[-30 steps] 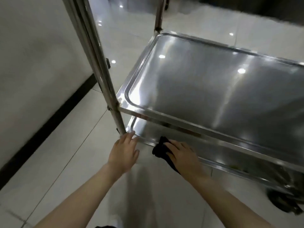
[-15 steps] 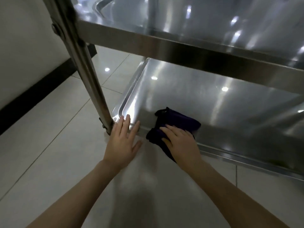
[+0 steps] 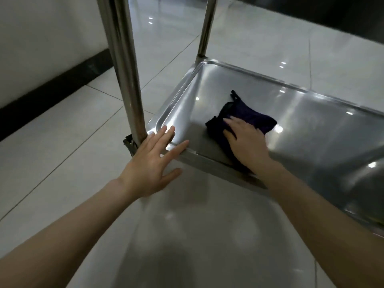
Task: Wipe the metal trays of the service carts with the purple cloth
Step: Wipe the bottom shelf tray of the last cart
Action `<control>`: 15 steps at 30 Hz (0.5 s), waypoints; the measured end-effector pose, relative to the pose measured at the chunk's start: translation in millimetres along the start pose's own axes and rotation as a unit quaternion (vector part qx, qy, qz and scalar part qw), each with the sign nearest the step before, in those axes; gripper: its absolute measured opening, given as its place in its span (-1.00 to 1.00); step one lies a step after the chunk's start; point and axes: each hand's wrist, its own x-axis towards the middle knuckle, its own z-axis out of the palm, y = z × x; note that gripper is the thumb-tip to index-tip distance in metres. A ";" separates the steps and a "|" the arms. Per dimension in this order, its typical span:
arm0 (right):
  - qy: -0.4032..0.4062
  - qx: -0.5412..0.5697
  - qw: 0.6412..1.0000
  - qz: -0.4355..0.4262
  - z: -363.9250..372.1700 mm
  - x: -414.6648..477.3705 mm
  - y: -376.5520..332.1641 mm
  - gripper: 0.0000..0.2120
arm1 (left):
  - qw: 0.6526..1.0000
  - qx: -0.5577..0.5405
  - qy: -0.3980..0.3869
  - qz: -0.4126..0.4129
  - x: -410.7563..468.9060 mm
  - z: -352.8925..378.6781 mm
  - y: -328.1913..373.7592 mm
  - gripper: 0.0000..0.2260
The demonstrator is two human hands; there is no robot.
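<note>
Tiles [image 3: 62, 132] are gleaming around the metal tray [image 3: 311, 121] — purple cloth [image 3: 255, 119] stretching inward from the near rim under the flat right hand [image 3: 245, 140], spread left hand [image 3: 149, 163] touching the corner.

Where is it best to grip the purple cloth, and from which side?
Probably the exposed far end of the purple cloth, pinched from above: it lies low on the tray, and the right hand presses flat on its near part.

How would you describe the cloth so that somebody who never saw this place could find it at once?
Start at the steel cart standing on the tiled floor and look at its low metal tray. Near the tray's front left corner, the right hand presses flat on a crumpled purple cloth. It is the only dark, soft thing on that shiny steel.
</note>
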 end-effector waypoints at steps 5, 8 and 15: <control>-0.058 0.025 0.990 -0.129 7.0 -63.0 -21.4 -0.60 | 1.000 -0.018 0.013 -0.018 3.9 3.0 -2.2 -0.46; -0.039 0.016 0.991 -0.130 4.6 -18.5 -20.1 -0.60 | 0.999 -0.028 0.016 -0.031 3.1 3.3 -1.5 -0.48; 0.002 0.027 0.999 0.029 15.9 95.0 -39.6 -0.61 | 0.985 -0.136 0.069 -0.085 4.3 2.3 3.9 -0.49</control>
